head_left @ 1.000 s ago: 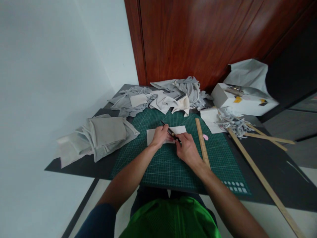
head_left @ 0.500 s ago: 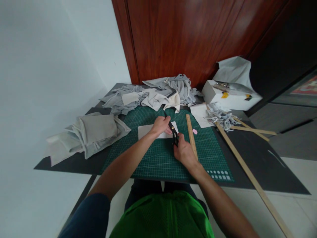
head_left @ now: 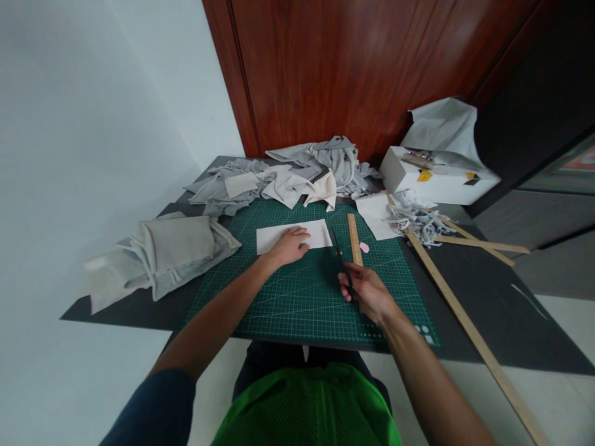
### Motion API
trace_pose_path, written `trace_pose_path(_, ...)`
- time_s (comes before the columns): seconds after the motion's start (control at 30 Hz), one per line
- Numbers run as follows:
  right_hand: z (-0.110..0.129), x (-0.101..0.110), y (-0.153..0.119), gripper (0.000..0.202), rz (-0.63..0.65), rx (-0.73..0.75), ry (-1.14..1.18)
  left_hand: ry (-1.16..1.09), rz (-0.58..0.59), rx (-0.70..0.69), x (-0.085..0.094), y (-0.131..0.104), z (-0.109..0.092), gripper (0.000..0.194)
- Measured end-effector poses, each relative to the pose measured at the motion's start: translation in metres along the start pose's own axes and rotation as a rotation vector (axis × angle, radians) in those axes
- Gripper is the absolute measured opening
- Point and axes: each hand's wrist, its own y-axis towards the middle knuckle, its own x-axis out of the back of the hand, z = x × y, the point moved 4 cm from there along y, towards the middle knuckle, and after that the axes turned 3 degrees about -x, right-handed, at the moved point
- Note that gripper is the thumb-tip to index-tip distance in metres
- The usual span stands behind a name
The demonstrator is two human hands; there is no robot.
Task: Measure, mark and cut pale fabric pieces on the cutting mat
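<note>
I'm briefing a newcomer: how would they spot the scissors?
Start at the green mat. Over its right half, the right hand holds the scissors, just left of the ruler. They are slim, black and pointed, whereas the ruler is flat and pale.

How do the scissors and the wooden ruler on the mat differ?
The scissors are black; the ruler is pale wood. The right hand holds the scissors; the ruler lies on the green mat. Both are long and narrow.
</note>
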Motion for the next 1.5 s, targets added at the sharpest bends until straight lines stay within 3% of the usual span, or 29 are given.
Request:
trace_pose_path(0.17,-0.008,-0.009,-0.004,0.052,-0.030,-0.068,0.024,0.075,-0.046,-0.026,0.004,0.007,0.001,0.032)
trace_pose_path(0.33,-0.020,-0.008,-0.014,0.045,-0.041,-0.111,0.063,0.100,-0.076,-0.096,-0.009,-0.001,-0.011,0.014)
trace_pose_path(0.53,-0.026,-0.013,-0.025,0.061,-0.054,-0.155,0.105,0.165,-0.064,-0.176,-0.017,0.001,-0.012,0.027)
trace_pose_path(0.8,-0.023,-0.019,-0.042,0.060,0.049,-0.205,0.095,0.213,-0.092,-0.188,-0.021,0.002,-0.013,0.026)
trace_pose_path(1.0,-0.019,-0.027,-0.030,0.063,0.032,-0.189,0.097,0.183,-0.154,-0.173,-0.019,0.001,-0.012,0.024)
trace_pose_path(1.23,-0.024,-0.032,-0.017,0.061,0.012,-0.156,0.076,0.156,-0.195,-0.170,-0.018,-0.002,-0.014,0.001)
trace_pose_path(1.5,-0.026,-0.041,-0.003,0.051,-0.019,-0.116,0.027,0.161,-0.197,-0.164,-0.020,0.000,-0.012,0.004)
